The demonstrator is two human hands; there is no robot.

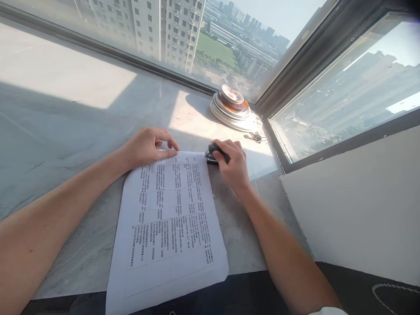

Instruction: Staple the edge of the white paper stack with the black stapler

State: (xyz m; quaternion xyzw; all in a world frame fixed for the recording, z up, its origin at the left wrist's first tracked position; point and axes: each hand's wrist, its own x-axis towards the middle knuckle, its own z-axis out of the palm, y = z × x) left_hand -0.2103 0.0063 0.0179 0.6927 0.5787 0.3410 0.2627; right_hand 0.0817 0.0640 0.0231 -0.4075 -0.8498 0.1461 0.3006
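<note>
Printed sheets of paper (170, 210) lie on the marble sill, their near end hanging over its front edge. My left hand (152, 146) pinches the far edge of the paper between thumb and fingers. In my right hand (232, 162) is a black stapler (215, 153), gripped with the fingers wrapped round it. The stapler's front end meets the paper's far right corner. Whether its jaws are pressed together there, I cannot tell. My fingers cover the rear part of the stapler.
A stack of plates (231, 107) stands in the far corner by the windows, with a bunch of keys (255, 137) just in front. Window frames (164, 78) border the marble sill (82, 118) at the back. A white wall panel (354, 197) rises at the right.
</note>
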